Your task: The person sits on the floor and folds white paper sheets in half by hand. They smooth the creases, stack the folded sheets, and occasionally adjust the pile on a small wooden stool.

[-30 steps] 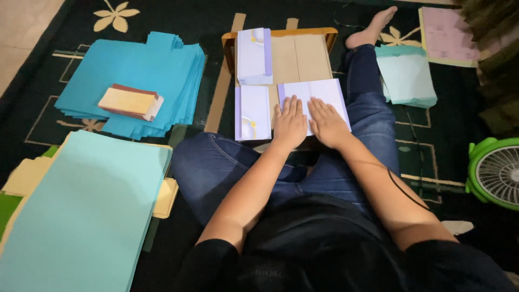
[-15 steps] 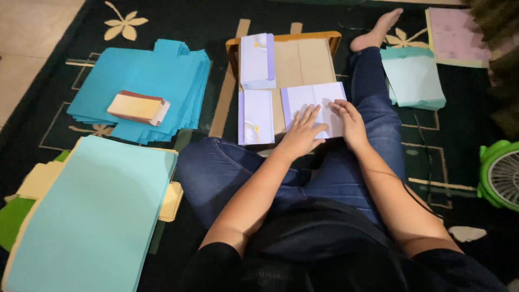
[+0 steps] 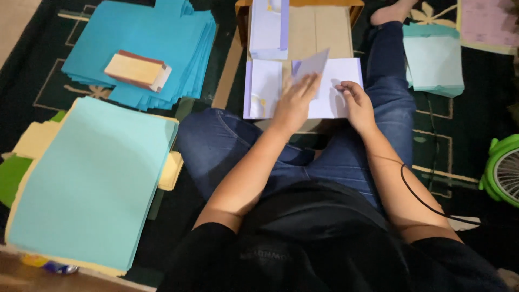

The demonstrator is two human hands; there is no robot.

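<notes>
I sit on the floor with a low wooden board in front of my knees. A pale lavender sheet lies on it. My left hand lifts the sheet's left flap up and over, fingers under its edge. My right hand presses flat on the same sheet, fingers curled at its middle. To the left lies a finished folded lavender piece, and another folded piece rests farther up the board.
A fan of blue paper with a tan block on top lies at the upper left. A large light-teal stack fills the left. A smaller teal stack and pink sheets lie right, with a green fan.
Both hands were pressing flat on the lavender sheet. Now my left hand has raised the sheet's left flap, and my right hand has shifted right to hold the sheet down.
</notes>
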